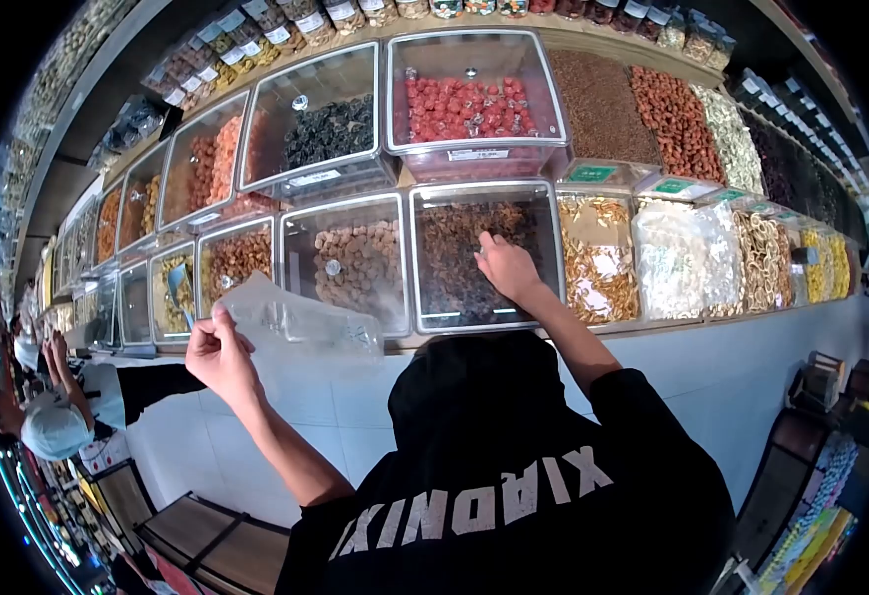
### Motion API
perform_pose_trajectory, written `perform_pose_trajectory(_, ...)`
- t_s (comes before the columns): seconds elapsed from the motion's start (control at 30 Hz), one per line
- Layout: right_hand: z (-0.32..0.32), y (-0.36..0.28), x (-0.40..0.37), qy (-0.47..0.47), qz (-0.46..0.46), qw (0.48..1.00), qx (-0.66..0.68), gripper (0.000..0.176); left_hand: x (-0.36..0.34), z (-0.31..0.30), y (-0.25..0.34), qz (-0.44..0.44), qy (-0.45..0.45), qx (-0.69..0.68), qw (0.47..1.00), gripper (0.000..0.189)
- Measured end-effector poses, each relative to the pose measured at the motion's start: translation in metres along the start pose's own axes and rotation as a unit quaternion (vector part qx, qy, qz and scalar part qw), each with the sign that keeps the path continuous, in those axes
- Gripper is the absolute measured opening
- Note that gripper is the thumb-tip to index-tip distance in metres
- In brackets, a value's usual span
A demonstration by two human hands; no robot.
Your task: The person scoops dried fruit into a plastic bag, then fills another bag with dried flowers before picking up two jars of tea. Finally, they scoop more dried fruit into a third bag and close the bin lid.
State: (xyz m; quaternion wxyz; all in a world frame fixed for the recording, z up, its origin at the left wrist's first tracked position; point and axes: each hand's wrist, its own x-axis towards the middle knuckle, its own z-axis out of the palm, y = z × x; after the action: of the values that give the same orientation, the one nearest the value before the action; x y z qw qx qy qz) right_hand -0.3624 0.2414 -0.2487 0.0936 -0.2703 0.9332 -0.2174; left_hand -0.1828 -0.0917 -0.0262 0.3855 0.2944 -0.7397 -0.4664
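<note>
Clear plastic first: the left hand pinches a bag by its edge, raised beside the bins so its mouth is within reach. The right hand dips, fingers bunched, into the dark dried fruit bin; any grip is hidden. A yellow-fruit bin crowds its right.

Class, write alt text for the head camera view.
A person's right hand touches a clear bin of dark dried fruit among other food bins, while the left hand holds up a clear plastic bag.
</note>
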Motion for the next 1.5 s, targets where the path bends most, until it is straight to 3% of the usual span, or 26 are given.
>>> perform_pose_trajectory(0.27,-0.023,-0.034,-0.020,0.061,0.046,0.997,0.003,0.021,0.060,-0.008,-0.033,-0.013,-0.037,-0.030,0.999,0.037)
perform_pose_trajectory(0.33,-0.030,-0.045,-0.034,0.133,0.024,0.991,0.009,0.021,0.072,-0.010,-0.044,-0.021,-0.046,-0.035,0.998,0.036)
perform_pose_trajectory(0.43,-0.061,-0.063,-0.041,0.203,0.010,0.979,0.001,0.023,0.085,-0.010,-0.064,-0.039,-0.062,-0.038,0.997,0.035)
perform_pose_trajectory(0.57,-0.124,-0.077,-0.010,0.226,-0.007,0.974,0.025,0.024,0.099,0.000,-0.084,-0.073,-0.091,-0.053,0.992,0.036)
perform_pose_trajectory(0.73,-0.188,-0.096,0.083,0.162,-0.006,0.985,-0.049,0.026,0.120,0.004,-0.110,-0.080,-0.082,-0.058,0.992,0.040)
perform_pose_trajectory(0.87,-0.185,-0.098,0.174,0.122,-0.048,0.985,-0.114,0.032,0.133,0.000,-0.121,-0.103,-0.043,-0.062,0.992,0.041)
perform_pose_trajectory(0.97,-0.177,-0.103,0.231,0.042,-0.024,0.990,-0.133,0.034,0.138,0.002,-0.130,-0.135,-0.035,-0.072,0.988,0.039)
perform_pose_trajectory(1.03,-0.171,-0.104,0.260,0.044,-0.054,0.990,-0.123,0.034,0.139,0.006,-0.138,-0.148,-0.035,-0.077,0.985,0.039)
perform_pose_trajectory(1.2,-0.160,-0.112,0.306,-0.016,-0.035,0.993,-0.110,0.039,0.146,0.009,-0.146,-0.174,-0.002,-0.030,0.984,0.041)
perform_pose_trajectory(1.23,-0.156,-0.113,0.313,-0.046,0.027,0.994,-0.095,0.040,0.149,0.007,-0.147,-0.176,0.002,-0.026,0.984,0.041)
perform_pose_trajectory(1.3,-0.157,-0.122,0.315,-0.045,0.029,0.994,-0.097,0.042,0.155,0.005,-0.151,-0.178,0.015,-0.019,0.984,0.041)
perform_pose_trajectory(1.33,-0.152,-0.118,0.314,-0.006,-0.008,0.995,-0.103,0.043,0.158,0.004,-0.155,-0.170,0.016,-0.011,0.985,0.041)
perform_pose_trajectory(1.37,-0.154,-0.119,0.312,-0.030,0.030,0.994,-0.101,0.045,0.160,0.003,-0.155,-0.169,0.018,-0.015,0.985,0.041)
perform_pose_trajectory(1.43,-0.152,-0.135,0.289,0.138,-0.110,0.965,-0.194,0.047,0.165,0.002,-0.153,-0.166,0.024,-0.024,0.986,0.041)
perform_pose_trajectory(1.5,-0.152,-0.165,0.250,0.183,-0.171,0.958,-0.140,0.045,0.167,-0.007,-0.156,-0.158,0.047,-0.055,0.985,0.040)
